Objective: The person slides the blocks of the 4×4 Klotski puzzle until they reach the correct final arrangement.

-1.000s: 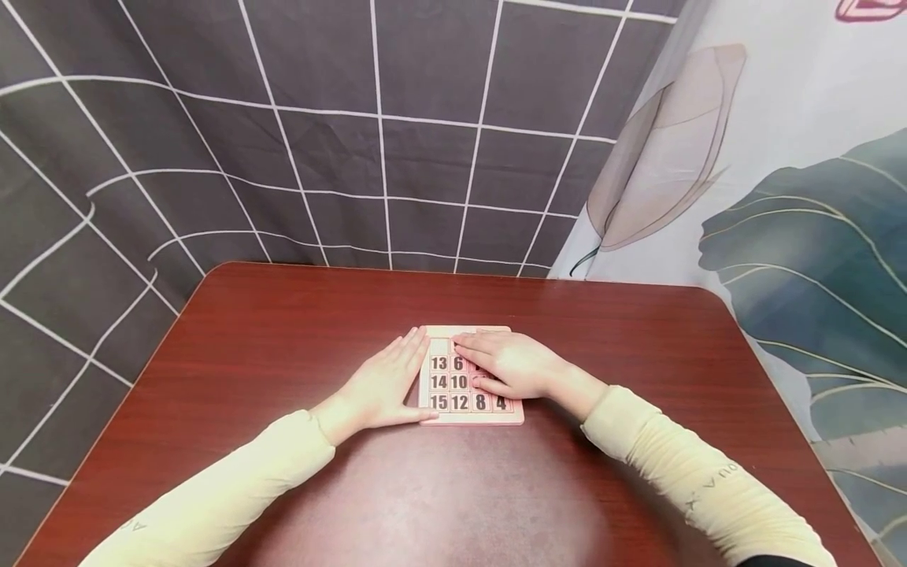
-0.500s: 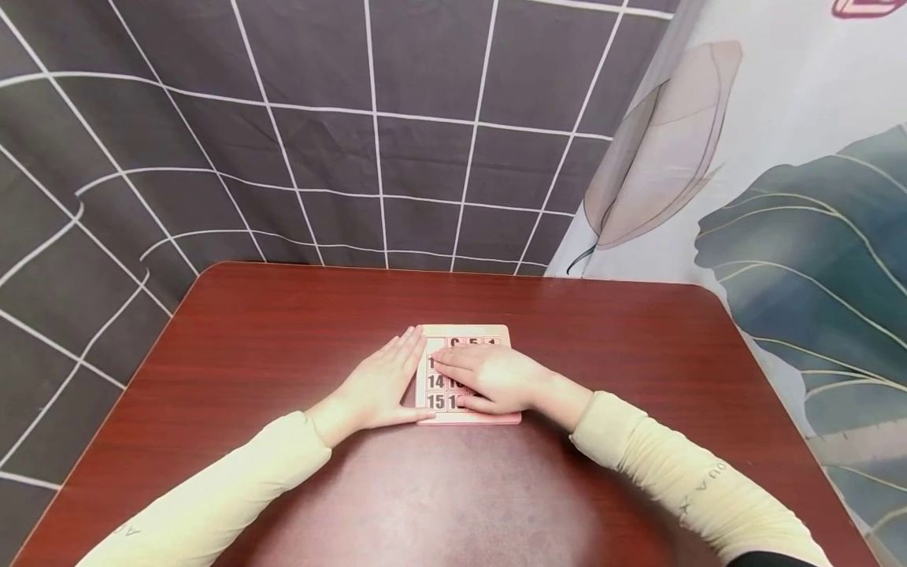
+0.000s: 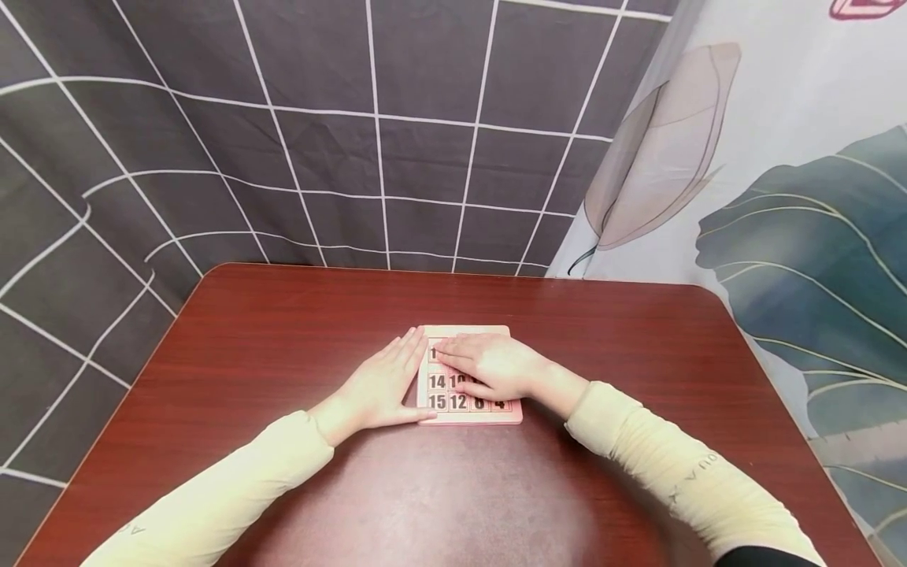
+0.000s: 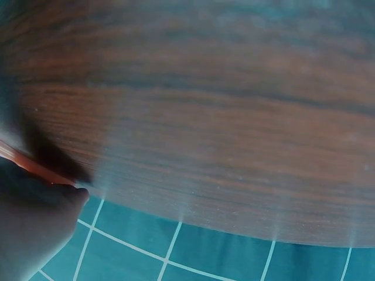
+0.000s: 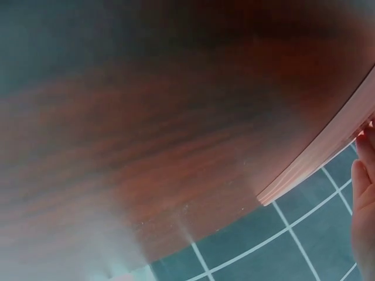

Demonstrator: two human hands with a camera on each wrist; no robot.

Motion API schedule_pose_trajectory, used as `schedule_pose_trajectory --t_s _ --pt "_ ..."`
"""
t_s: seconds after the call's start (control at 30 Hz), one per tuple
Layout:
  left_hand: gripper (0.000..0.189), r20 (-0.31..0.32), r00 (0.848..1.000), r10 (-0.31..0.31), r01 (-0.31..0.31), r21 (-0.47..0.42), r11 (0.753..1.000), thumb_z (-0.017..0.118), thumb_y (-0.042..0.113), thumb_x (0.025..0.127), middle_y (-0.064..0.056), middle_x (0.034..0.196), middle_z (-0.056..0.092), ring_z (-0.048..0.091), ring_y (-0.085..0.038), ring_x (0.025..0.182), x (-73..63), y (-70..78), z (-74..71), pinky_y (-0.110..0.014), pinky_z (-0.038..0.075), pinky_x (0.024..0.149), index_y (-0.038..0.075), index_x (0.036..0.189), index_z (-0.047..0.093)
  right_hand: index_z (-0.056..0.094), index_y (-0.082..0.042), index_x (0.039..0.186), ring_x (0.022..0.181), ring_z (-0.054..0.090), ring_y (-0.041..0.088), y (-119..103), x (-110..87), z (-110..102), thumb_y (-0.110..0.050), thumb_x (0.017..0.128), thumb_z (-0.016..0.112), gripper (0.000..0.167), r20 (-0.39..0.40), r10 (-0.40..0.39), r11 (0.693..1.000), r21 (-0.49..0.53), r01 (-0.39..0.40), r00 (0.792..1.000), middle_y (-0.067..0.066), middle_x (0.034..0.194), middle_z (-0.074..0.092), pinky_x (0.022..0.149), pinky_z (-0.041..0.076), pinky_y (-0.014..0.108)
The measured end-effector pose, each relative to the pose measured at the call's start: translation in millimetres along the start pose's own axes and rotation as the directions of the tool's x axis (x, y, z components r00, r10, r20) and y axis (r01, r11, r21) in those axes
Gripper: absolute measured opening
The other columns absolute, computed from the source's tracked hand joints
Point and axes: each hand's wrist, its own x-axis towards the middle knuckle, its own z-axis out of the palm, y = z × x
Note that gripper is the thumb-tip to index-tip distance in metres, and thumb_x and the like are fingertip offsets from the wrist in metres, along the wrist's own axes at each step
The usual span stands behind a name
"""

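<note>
A number sliding puzzle (image 3: pixel 471 419) lies flat on the table, with a pale frame and square tiles. My left hand (image 3: pixel 383 386) steadies its left side, straight fingers along the edge and thumb at the near left corner. Over the upper tiles rests my right hand (image 3: pixel 496 366), its extended fingertips on the top left tile, of which only a 1 shows. Tiles 14 (image 3: pixel 437 382), 15 (image 3: pixel 437 402) and 12 (image 3: pixel 457 402) are visible; most upper tiles are hidden under the hand. The right wrist view catches the puzzle's side (image 5: pixel 328 149) beside the right fingers (image 5: pixel 364 175).
The puzzle sits mid-table on a reddish-brown wooden table (image 3: pixel 298 315) with rounded far corners. A dark grey curtain with white grid lines (image 3: pixel 319 150) hangs behind it, and a white leaf-patterned curtain (image 3: pixel 772 102) hangs to the right.
My right hand slid left and toward me over the tiles, then back away from me. A tile now fills the top left slot that was bare before. The left hand stayed in place.
</note>
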Motion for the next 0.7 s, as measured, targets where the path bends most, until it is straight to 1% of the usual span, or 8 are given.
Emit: schedule_pose_trajectory --t_s 0.07,0.23,0.37,0.47,0.6,0.7 --pt "0.113 0.003 1.0 -0.002 0.002 -0.008 1.0 0.066 0.069 0.093 -0.029 0.172 0.028 0.028 -0.039 0.163 -0.2 0.3 -1.2 -0.048 0.029 0.134 -0.011 0.162 0.028 0.062 -0.005 0.148 0.14 0.063 0.024 3 3.1 0 -0.036 0.104 0.065 0.054 0.001 0.012 1.0 -0.011 -0.012 1.0 0.008 0.148 0.067 0.122 0.048 0.039" --pt "0.114 0.007 1.0 -0.001 0.001 -0.014 1.0 0.065 0.069 0.093 -0.029 0.172 0.027 0.027 -0.039 0.163 -0.1 -1.3 0.2 -0.048 0.029 0.134 -0.012 0.163 0.026 0.066 -0.007 0.145 0.138 0.065 0.022 9 8.7 0 -0.035 0.103 0.065 0.05 -0.03 0.032 0.999 -0.032 -0.033 0.999 0.006 0.145 0.07 0.12 0.05 0.038" --pt "0.115 -0.001 1.0 0.001 -0.001 -0.014 1.0 0.065 0.07 0.093 -0.029 0.172 0.026 0.027 -0.04 0.163 0.9 -3.2 3.7 -0.048 0.029 0.134 -0.011 0.163 0.025 0.064 -0.008 0.147 0.14 0.063 0.022 8 7.6 0 -0.036 0.104 0.064 0.052 -0.018 0.039 0.999 -0.023 -0.039 0.999 0.006 0.147 0.068 0.121 0.049 0.038" --pt "0.115 -0.004 1.0 0.004 -0.004 -0.014 1.0 0.065 0.07 0.093 -0.029 0.172 0.026 0.027 -0.04 0.162 1.3 -3.9 5.1 -0.049 0.029 0.133 -0.011 0.163 0.025 0.062 -0.006 0.149 0.142 0.062 0.024 4 3.4 0 -0.036 0.103 0.065 0.055 -0.014 0.024 1.0 -0.001 -0.024 1.0 0.007 0.15 0.066 0.123 0.047 0.04" --pt "0.113 -0.001 1.0 0.009 -0.009 -0.006 1.0 0.065 0.07 0.093 -0.029 0.172 0.027 0.026 -0.04 0.163 0.8 -3.5 3.9 -0.049 0.028 0.134 -0.011 0.163 0.027 0.062 -0.005 0.148 0.141 0.062 0.026 -5 -2.9 -1 -0.035 0.103 0.068 0.054 -0.046 -0.014 1.0 0.018 0.015 0.999 0.01 0.15 0.066 0.122 0.048 0.042" --pt "0.112 -0.005 1.0 0.015 -0.015 0.004 1.0 0.064 0.069 0.094 -0.029 0.171 0.028 0.027 -0.04 0.163 0.3 -3.5 2.8 -0.048 0.029 0.134 -0.012 0.162 0.028 0.062 -0.005 0.148 0.14 0.063 0.024 -14 -7.0 -2 -0.035 0.102 0.068 0.055 -0.064 -0.037 0.999 0.013 0.038 0.997 0.009 0.149 0.067 0.121 0.049 0.041"
